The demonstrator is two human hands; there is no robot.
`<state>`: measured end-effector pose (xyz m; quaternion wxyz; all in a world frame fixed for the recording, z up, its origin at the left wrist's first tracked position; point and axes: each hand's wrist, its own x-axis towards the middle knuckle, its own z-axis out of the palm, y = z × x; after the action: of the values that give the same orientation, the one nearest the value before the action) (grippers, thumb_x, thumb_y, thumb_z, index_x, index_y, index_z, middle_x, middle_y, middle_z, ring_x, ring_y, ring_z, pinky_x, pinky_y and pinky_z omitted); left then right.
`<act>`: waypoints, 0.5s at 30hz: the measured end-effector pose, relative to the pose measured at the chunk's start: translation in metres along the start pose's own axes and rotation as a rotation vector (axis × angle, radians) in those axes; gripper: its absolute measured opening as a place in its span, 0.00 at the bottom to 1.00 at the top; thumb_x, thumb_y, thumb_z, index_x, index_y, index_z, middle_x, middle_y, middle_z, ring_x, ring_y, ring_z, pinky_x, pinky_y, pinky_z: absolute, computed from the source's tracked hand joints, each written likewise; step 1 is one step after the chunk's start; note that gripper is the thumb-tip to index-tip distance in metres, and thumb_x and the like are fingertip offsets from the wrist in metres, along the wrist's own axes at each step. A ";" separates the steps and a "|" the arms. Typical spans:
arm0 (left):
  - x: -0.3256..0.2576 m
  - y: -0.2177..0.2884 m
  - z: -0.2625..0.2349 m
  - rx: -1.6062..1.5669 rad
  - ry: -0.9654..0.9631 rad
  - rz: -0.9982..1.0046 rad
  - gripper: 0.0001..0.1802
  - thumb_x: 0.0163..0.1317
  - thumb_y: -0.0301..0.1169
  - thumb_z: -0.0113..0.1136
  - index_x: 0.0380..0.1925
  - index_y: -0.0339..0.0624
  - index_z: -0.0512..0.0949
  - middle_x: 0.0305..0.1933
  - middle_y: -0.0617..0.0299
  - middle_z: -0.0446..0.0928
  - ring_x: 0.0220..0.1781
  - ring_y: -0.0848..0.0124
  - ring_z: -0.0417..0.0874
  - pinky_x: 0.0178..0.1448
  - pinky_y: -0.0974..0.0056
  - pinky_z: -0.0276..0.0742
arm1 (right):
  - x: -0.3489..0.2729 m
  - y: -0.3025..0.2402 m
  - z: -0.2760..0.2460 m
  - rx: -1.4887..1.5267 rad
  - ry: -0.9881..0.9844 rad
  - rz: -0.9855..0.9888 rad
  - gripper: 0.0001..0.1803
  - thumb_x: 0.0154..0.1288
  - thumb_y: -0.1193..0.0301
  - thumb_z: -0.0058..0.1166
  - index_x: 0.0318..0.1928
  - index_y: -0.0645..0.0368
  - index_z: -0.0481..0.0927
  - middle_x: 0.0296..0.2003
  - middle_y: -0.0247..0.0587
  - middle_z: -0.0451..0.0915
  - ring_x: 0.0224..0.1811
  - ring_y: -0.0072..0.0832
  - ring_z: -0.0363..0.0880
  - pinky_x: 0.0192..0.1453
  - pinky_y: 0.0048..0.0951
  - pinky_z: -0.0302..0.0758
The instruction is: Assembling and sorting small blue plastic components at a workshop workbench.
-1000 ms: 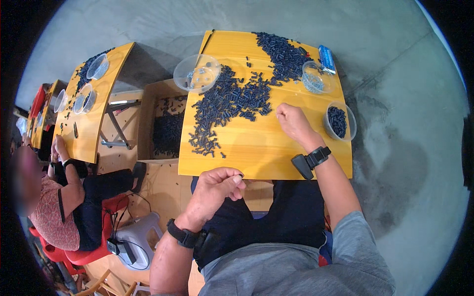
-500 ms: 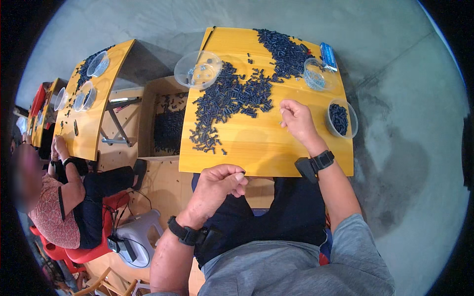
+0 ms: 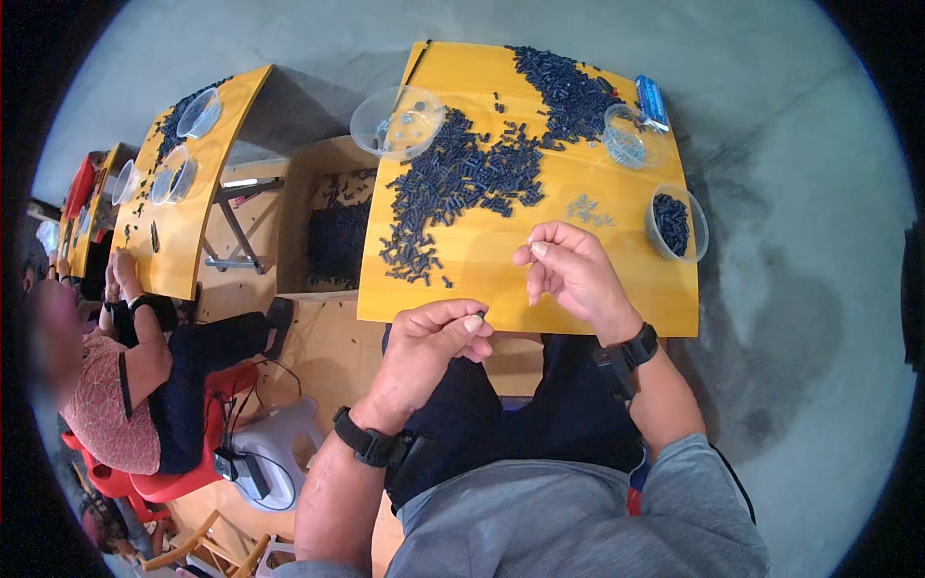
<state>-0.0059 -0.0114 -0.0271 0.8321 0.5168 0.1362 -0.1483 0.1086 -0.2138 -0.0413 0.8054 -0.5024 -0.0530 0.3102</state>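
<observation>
My left hand (image 3: pixel 436 345) is closed in a pinch near the table's front edge, with a small black plastic piece (image 3: pixel 482 314) showing at its fingertips. Above the front of the yellow table (image 3: pixel 501 294), my right hand (image 3: pixel 575 279) pinches thumb against forefinger. Something tiny and pale may be there, too small to name. Just beyond that hand lie several small silvery pieces (image 3: pixel 588 210) in a loose group. A wide heap of short black plastic pieces (image 3: pixel 462 173) spreads over the left and middle of the tabletop.
Clear tubs stand at the table's far left (image 3: pixel 397 123) and right (image 3: pixel 631 140). Another tub (image 3: pixel 676 223) holds black pieces. A blue box (image 3: pixel 651 103) lies at the right edge. Left of the table sits a cardboard box (image 3: pixel 313 173) of black pieces; a seated person (image 3: pixel 116 385) works beyond it.
My right hand has drawn back toward me and leftward, nearer my left hand, uncovering the silvery pieces. The left hand keeps its pinch on the black piece.
</observation>
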 end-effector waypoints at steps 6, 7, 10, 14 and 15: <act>-0.001 0.000 0.001 -0.056 -0.052 0.046 0.09 0.65 0.23 0.52 0.44 0.35 0.76 0.38 0.55 0.81 0.35 0.68 0.83 0.41 0.65 0.81 | -0.010 0.008 0.013 -0.060 0.003 -0.067 0.06 0.68 0.73 0.48 0.40 0.63 0.74 0.33 0.37 0.78 0.23 0.22 0.78 0.28 0.21 0.77; -0.001 0.000 0.001 -0.056 -0.047 0.043 0.09 0.65 0.23 0.52 0.44 0.35 0.76 0.38 0.55 0.81 0.35 0.68 0.83 0.41 0.65 0.81 | -0.011 0.008 0.016 -0.057 0.001 -0.063 0.06 0.68 0.73 0.48 0.40 0.63 0.74 0.33 0.37 0.78 0.23 0.22 0.78 0.28 0.21 0.77; -0.001 -0.001 0.000 -0.071 -0.051 0.071 0.09 0.65 0.22 0.52 0.44 0.35 0.76 0.38 0.55 0.81 0.36 0.68 0.83 0.42 0.65 0.81 | -0.020 0.002 0.029 -0.171 -0.009 -0.076 0.05 0.68 0.75 0.48 0.38 0.64 0.74 0.32 0.37 0.77 0.23 0.20 0.77 0.28 0.20 0.75; -0.001 -0.003 -0.001 -0.046 -0.086 0.130 0.09 0.65 0.22 0.52 0.44 0.36 0.76 0.38 0.56 0.81 0.36 0.69 0.83 0.43 0.65 0.80 | -0.027 -0.002 0.043 -0.299 -0.051 -0.119 0.05 0.66 0.76 0.50 0.36 0.66 0.76 0.30 0.36 0.77 0.23 0.18 0.77 0.27 0.18 0.74; -0.001 -0.002 -0.001 -0.022 -0.096 0.152 0.09 0.65 0.22 0.53 0.44 0.36 0.76 0.38 0.56 0.81 0.36 0.70 0.82 0.43 0.66 0.80 | -0.028 -0.002 0.045 -0.362 -0.074 -0.151 0.04 0.66 0.77 0.50 0.36 0.66 0.76 0.28 0.36 0.77 0.23 0.17 0.77 0.27 0.18 0.74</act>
<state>-0.0079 -0.0116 -0.0287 0.8521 0.5088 0.0580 -0.1079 0.0692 -0.1947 -0.0111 0.7203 -0.6220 -0.1750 0.2524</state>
